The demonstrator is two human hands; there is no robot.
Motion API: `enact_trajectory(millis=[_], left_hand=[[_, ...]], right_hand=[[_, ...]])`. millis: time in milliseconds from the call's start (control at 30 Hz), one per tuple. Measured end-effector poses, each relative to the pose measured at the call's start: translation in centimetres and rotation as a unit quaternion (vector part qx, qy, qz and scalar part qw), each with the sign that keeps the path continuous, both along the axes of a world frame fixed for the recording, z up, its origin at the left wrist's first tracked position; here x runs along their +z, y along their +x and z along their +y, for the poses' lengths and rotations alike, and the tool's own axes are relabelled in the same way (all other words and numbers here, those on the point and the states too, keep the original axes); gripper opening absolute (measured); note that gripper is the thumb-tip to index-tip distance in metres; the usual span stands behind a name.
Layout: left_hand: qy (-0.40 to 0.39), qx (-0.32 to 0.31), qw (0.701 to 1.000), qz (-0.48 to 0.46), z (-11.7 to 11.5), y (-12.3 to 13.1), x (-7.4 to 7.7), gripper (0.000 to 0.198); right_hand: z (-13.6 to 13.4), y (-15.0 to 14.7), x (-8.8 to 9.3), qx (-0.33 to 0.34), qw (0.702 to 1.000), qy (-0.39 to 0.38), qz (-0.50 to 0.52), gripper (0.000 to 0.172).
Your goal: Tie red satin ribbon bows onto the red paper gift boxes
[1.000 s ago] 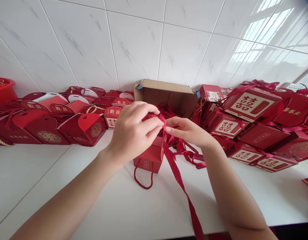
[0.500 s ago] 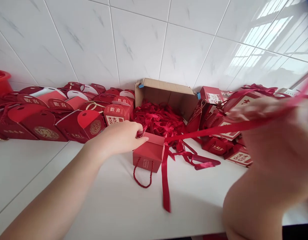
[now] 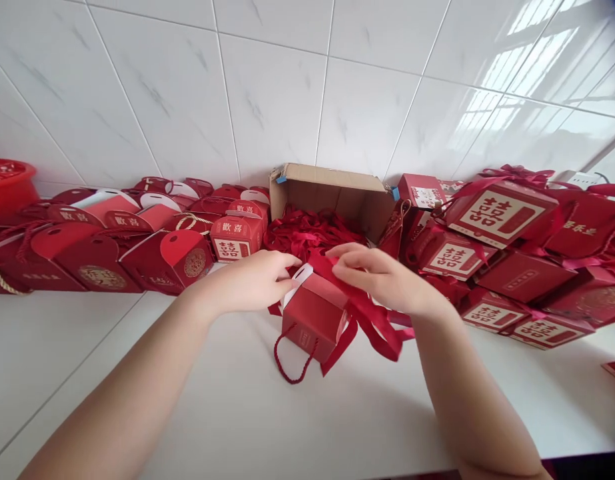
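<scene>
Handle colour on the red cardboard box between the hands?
The looped, twisted cord handle on the red cardboard box is dark red; best in head view.

Between the forearms (image 3: 137,387), the near table (image 3: 297,430) is open; left boxes (image 3: 92,267), carton (image 3: 332,175) and right stack (image 3: 527,275) block the far side.

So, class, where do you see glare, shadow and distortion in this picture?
In the head view, bright window reflections glare off the wall tiles at upper right; in the head view, a soft shadow falls on the white table near the red box; also in the head view, the tile joints spread toward the top, perhaps from a wide, down-tilted lens.
</scene>
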State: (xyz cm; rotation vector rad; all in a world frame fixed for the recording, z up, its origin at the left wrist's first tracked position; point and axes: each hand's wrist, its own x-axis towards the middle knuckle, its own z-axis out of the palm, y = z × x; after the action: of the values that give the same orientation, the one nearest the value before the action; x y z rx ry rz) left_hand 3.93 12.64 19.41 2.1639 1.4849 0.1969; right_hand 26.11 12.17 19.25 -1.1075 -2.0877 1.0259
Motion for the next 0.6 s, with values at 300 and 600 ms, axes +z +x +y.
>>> enact_trajectory(millis=[300, 600], left_hand=[[-0.001, 0.025, 1.000, 0.016, 0.4, -0.2, -0.7, 0.057], [-0.006, 0.029, 0.999, 0.021, 0.1, -0.1, -0.5, 0.061]], right_hand=[[1.7, -0.3, -1.5, 0.076, 0.991, -0.087, -0.069, 0.035], [2.1, -0.3, -1.8, 0.073, 0.992, -0.085, -0.056, 0.035]])
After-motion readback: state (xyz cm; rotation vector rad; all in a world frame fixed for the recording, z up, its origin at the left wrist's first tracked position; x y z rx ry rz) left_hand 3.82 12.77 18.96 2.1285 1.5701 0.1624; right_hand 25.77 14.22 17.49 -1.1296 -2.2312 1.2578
